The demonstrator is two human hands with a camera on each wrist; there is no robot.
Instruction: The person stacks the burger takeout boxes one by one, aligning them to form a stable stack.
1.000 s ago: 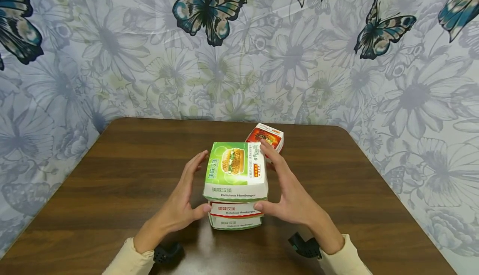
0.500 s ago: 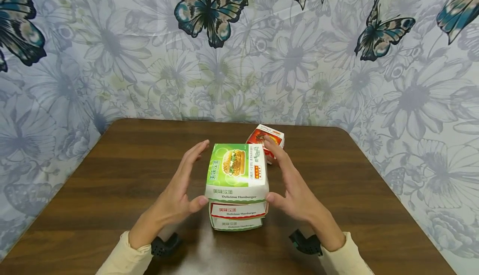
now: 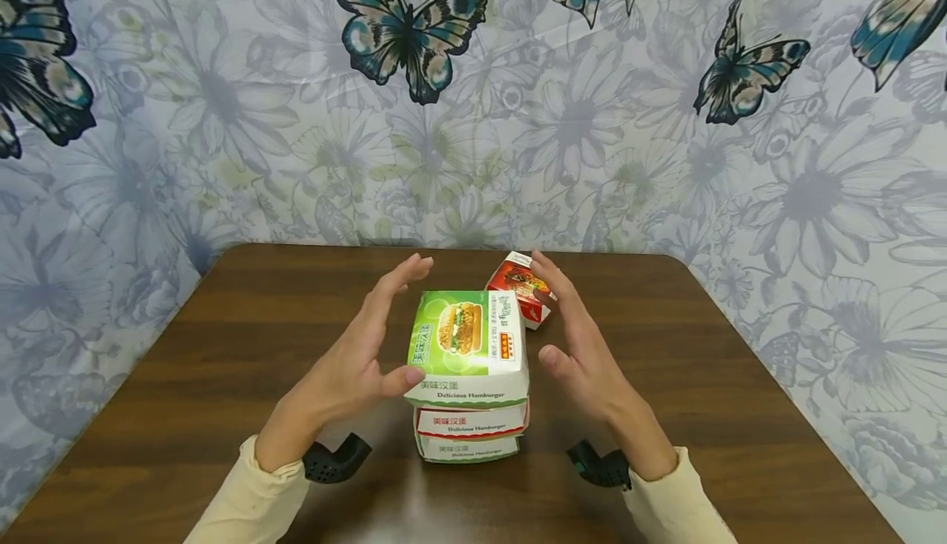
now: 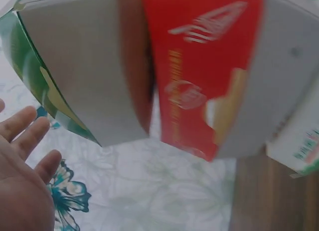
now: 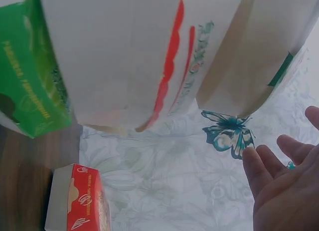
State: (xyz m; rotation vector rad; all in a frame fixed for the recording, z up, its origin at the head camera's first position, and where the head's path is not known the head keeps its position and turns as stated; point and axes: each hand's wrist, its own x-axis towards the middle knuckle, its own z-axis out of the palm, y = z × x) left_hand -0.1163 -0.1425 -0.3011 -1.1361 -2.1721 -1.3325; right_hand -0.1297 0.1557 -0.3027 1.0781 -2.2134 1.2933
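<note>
Three paper hamburger boxes stand stacked in front of me. The top box has a green lid with a burger picture. Beneath it sit a red-trimmed box and a green-trimmed box. My left hand is to the left of the stack, fingers extended, its thumb overlapping the top box's front corner in the head view. On the other side, my right hand is spread and apart from the boxes. Both wrist views show the fingers beside the top box, holding nothing.
A separate red hamburger box lies behind the stack, slightly right, partly covered by my right fingers in the head view. The brown wooden table ends at a wall covering printed with flowers and butterflies.
Both hands have risen along the sides of the stack. My right thumb has left the front of the boxes and moved outward. The stack and the red box behind keep their places.
</note>
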